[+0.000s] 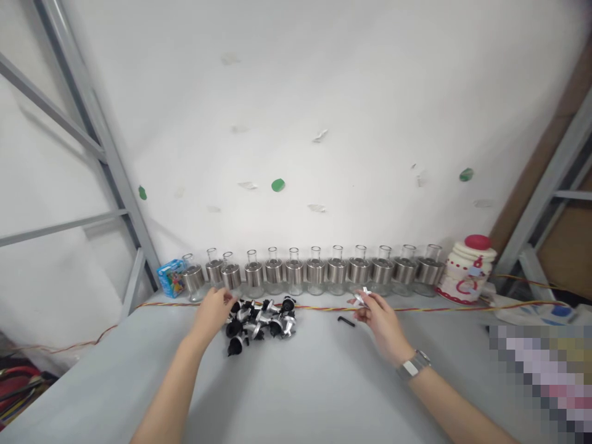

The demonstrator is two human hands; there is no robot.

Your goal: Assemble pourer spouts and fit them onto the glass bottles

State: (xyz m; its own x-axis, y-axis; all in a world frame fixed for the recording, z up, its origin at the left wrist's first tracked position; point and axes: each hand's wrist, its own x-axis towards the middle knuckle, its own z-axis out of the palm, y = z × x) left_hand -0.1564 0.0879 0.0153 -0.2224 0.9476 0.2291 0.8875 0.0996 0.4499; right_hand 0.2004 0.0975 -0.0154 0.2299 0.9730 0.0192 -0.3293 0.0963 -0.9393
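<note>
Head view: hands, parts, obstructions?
Right hand holding small silvery piece. Left hand at pile of black-and-silver parts, grip unclear. Twisted cable at pile's far edge; black rod beside right hand.

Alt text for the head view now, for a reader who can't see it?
A person's right hand holds a small silvery piece above a grey table, while the left hand is at the edge of a pile of black-and-silver parts. Behind, glass bottles with metal sleeves line a white wall.
</note>
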